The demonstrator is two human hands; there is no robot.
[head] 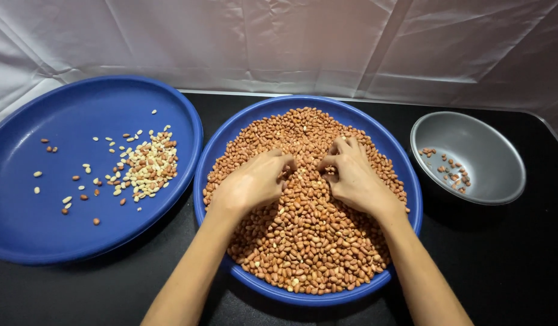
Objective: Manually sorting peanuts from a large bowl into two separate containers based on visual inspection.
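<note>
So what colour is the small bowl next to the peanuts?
Grey bowl, seen from the head camera.

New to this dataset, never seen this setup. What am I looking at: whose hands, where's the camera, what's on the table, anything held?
There is no machine here: a person works with two bare hands, filmed by one camera on their head looking down. On a black table sit three dishes. The middle blue tray is heaped with red-skinned peanuts. The left hand and right hand rest on that heap, fingers curled into the nuts; whether either pinches one cannot be told. The left blue tray holds a small scatter of mostly pale peanuts. The grey bowl on the right holds a few dark bits. A white sheet hangs behind.
</note>
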